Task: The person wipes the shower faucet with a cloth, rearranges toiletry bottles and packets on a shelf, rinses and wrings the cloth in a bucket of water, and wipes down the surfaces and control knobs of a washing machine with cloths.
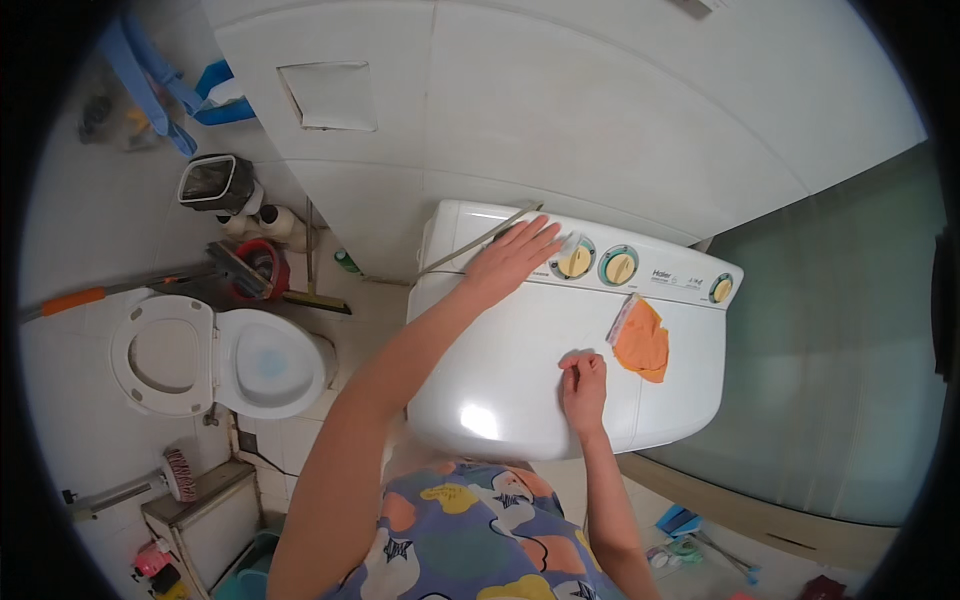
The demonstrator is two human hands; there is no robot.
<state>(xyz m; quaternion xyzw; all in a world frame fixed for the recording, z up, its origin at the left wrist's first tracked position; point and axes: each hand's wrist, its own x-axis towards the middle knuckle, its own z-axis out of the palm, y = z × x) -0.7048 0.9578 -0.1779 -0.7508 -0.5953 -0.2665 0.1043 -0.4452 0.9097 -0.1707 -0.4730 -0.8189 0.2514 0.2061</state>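
A white twin-tub washing machine stands in front of me, with a row of knobs along its back panel. My left hand lies over the left part of this panel, fingers stretched toward the wall. Just right of its fingertips is a yellow knob; a second knob sits beside that one. A thin grey hose runs past the left hand. My right hand is over the lid with its fingers curled in, nothing visible in them. To its right, an orange cloth lies on the lid.
A toilet with its seat raised stands at the left. Behind it are a red bucket, a broom and a black-lined bin. A frosted glass panel borders the right side. A tiled wall rises behind the machine.
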